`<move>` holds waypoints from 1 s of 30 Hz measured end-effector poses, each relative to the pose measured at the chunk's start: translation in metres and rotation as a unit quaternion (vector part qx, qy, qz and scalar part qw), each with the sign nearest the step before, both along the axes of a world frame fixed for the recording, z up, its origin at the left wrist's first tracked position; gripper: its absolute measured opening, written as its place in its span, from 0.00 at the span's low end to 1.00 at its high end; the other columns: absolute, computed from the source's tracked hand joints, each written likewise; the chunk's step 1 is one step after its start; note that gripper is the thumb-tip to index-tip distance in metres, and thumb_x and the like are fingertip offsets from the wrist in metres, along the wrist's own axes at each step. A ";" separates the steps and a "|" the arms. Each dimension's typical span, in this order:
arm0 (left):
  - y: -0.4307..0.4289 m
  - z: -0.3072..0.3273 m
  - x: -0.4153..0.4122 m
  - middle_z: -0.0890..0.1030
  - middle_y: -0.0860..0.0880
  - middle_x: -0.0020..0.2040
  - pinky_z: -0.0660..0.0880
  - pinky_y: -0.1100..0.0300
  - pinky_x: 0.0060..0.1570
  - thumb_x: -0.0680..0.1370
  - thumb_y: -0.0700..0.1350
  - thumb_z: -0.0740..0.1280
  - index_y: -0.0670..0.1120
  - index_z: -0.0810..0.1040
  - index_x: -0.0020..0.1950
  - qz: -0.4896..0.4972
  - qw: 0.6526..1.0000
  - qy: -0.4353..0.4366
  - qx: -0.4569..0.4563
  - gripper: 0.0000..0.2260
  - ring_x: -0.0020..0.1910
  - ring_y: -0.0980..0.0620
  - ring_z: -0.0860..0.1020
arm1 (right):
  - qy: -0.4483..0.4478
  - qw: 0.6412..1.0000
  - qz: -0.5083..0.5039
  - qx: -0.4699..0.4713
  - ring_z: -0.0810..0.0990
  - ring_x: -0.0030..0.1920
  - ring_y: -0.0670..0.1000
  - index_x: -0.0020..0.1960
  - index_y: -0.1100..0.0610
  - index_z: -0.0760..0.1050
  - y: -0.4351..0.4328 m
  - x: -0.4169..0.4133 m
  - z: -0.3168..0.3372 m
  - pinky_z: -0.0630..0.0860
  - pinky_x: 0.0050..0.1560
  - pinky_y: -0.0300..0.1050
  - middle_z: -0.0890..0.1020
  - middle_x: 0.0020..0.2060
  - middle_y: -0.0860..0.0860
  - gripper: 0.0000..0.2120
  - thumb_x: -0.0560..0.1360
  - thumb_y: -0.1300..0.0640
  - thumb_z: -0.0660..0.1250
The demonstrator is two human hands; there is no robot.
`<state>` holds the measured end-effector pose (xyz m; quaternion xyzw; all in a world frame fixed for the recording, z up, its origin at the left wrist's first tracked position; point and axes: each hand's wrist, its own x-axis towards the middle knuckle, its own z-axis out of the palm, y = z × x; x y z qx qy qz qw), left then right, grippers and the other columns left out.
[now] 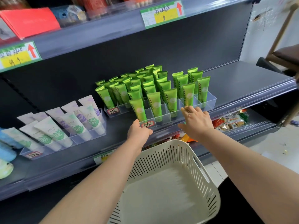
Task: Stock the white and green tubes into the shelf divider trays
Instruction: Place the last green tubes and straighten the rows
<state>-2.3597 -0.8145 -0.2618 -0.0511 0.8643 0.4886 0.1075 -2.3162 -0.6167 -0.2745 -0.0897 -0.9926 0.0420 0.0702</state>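
On the middle shelf [242, 81], green tubes [155, 104] stand upright in the clear divider tray [208, 101]. Our left hand [139, 131] curls round its front-left corner, and our right hand [196, 118] rests straight-fingered on its front rim. White tubes [48, 131] fill a second tray [103, 120] further left.

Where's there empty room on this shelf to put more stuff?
Bare dark grey shelf lies right of the clear plastic trays of green tubes, and between them and the white tubes' clear tray. The green trays are packed.
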 end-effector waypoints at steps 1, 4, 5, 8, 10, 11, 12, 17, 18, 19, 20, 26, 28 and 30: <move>0.001 -0.001 0.002 0.78 0.46 0.57 0.72 0.54 0.50 0.74 0.37 0.68 0.46 0.72 0.63 -0.002 1.000 0.007 -0.025 0.18 0.53 0.47 0.76 | 0.000 1.000 -0.001 0.003 0.64 0.68 0.54 0.77 0.53 0.53 0.000 0.000 0.000 0.66 0.64 0.54 0.64 0.71 0.48 0.34 0.77 0.40 0.59; 0.002 0.000 0.012 0.70 0.47 0.69 0.71 0.52 0.60 0.75 0.39 0.65 0.47 0.64 0.73 -0.040 0.970 0.090 -0.222 0.26 0.65 0.45 0.70 | 0.002 1.000 -0.003 0.012 0.62 0.68 0.54 0.77 0.53 0.52 0.000 0.001 0.000 0.65 0.64 0.54 0.64 0.70 0.48 0.34 0.77 0.40 0.58; 0.002 0.000 0.017 0.65 0.48 0.73 0.68 0.52 0.63 0.76 0.39 0.65 0.47 0.60 0.75 -0.067 0.951 0.128 -0.274 0.28 0.69 0.45 0.65 | 0.001 1.000 0.000 0.015 0.62 0.68 0.54 0.77 0.53 0.52 0.000 0.001 0.000 0.65 0.64 0.54 0.64 0.71 0.48 0.34 0.77 0.39 0.58; -0.001 -0.002 0.024 0.57 0.48 0.77 0.64 0.53 0.68 0.78 0.40 0.65 0.48 0.53 0.78 -0.120 0.913 0.180 -0.345 0.32 0.74 0.46 0.58 | -0.001 1.000 0.007 0.018 0.61 0.70 0.54 0.77 0.53 0.52 0.000 0.002 0.001 0.63 0.65 0.54 0.63 0.72 0.48 0.34 0.77 0.40 0.58; -0.004 -0.005 0.024 0.56 0.48 0.77 0.65 0.53 0.67 0.78 0.41 0.66 0.49 0.52 0.79 -0.127 0.903 0.172 -0.372 0.33 0.74 0.46 0.57 | -0.001 1.000 0.008 0.017 0.60 0.71 0.54 0.77 0.53 0.51 0.001 0.002 0.001 0.62 0.66 0.53 0.62 0.72 0.49 0.35 0.77 0.40 0.58; -0.006 -0.006 0.025 0.56 0.47 0.77 0.66 0.53 0.66 0.78 0.41 0.66 0.49 0.53 0.78 -0.128 0.902 0.166 -0.377 0.33 0.73 0.45 0.58 | -0.001 1.000 0.009 0.017 0.59 0.71 0.53 0.77 0.53 0.51 0.001 0.001 0.001 0.62 0.67 0.53 0.62 0.73 0.49 0.35 0.77 0.40 0.58; -0.007 -0.006 0.025 0.56 0.47 0.77 0.67 0.53 0.66 0.78 0.41 0.66 0.49 0.53 0.78 -0.129 0.902 0.163 -0.378 0.32 0.73 0.45 0.58 | 0.000 1.000 0.009 0.015 0.59 0.72 0.53 0.77 0.53 0.51 0.001 0.001 0.000 0.61 0.68 0.53 0.62 0.73 0.49 0.35 0.77 0.40 0.58; -0.007 -0.005 0.023 0.60 0.48 0.75 0.67 0.53 0.65 0.78 0.42 0.66 0.50 0.56 0.78 -0.124 0.896 0.177 -0.388 0.31 0.71 0.46 0.61 | 0.011 1.000 0.014 0.012 0.58 0.73 0.53 0.77 0.53 0.52 0.002 0.001 -0.004 0.59 0.69 0.52 0.62 0.73 0.49 0.35 0.77 0.40 0.59; -0.006 -0.004 0.022 0.61 0.48 0.75 0.67 0.52 0.65 0.78 0.42 0.66 0.50 0.57 0.77 -0.123 0.895 0.178 -0.390 0.31 0.71 0.46 0.61 | 0.012 1.000 0.014 0.014 0.59 0.73 0.53 0.77 0.53 0.52 0.002 0.001 -0.004 0.59 0.69 0.52 0.62 0.72 0.49 0.35 0.77 0.40 0.59; -0.006 -0.002 0.021 0.62 0.48 0.74 0.67 0.52 0.65 0.78 0.43 0.66 0.49 0.57 0.77 -0.125 0.894 0.176 -0.391 0.30 0.71 0.46 0.62 | 0.014 1.000 0.014 0.015 0.59 0.72 0.53 0.77 0.53 0.53 0.002 0.000 -0.004 0.59 0.69 0.53 0.63 0.72 0.49 0.35 0.77 0.40 0.59; -0.005 0.000 0.021 0.62 0.48 0.74 0.67 0.52 0.65 0.78 0.43 0.66 0.49 0.58 0.77 -0.128 0.894 0.174 -0.393 0.30 0.71 0.46 0.62 | 0.016 1.000 0.013 0.014 0.59 0.72 0.53 0.77 0.53 0.54 0.003 0.000 -0.003 0.59 0.69 0.53 0.63 0.72 0.49 0.34 0.77 0.40 0.59; 0.001 0.003 0.020 0.62 0.47 0.74 0.68 0.51 0.65 0.78 0.44 0.66 0.48 0.57 0.78 -0.136 0.891 0.164 -0.400 0.30 0.71 0.46 0.62 | 0.019 1.000 0.010 0.007 0.60 0.72 0.53 0.77 0.54 0.54 0.007 0.000 -0.002 0.61 0.68 0.52 0.64 0.71 0.49 0.34 0.77 0.40 0.60; 0.005 0.003 0.019 0.62 0.47 0.74 0.68 0.51 0.64 0.78 0.44 0.66 0.48 0.57 0.78 -0.140 0.889 0.163 -0.404 0.31 0.71 0.46 0.62 | 0.018 1.000 0.007 0.004 0.61 0.71 0.53 0.77 0.54 0.55 0.010 0.000 -0.002 0.61 0.68 0.52 0.65 0.71 0.49 0.34 0.77 0.40 0.60; 0.010 0.003 0.018 0.62 0.47 0.74 0.68 0.51 0.64 0.78 0.44 0.66 0.48 0.57 0.78 -0.144 0.889 0.162 -0.404 0.31 0.72 0.45 0.62 | 0.018 1.000 0.007 0.000 0.61 0.71 0.53 0.76 0.54 0.55 0.015 -0.001 -0.001 0.62 0.68 0.53 0.65 0.70 0.50 0.34 0.77 0.39 0.60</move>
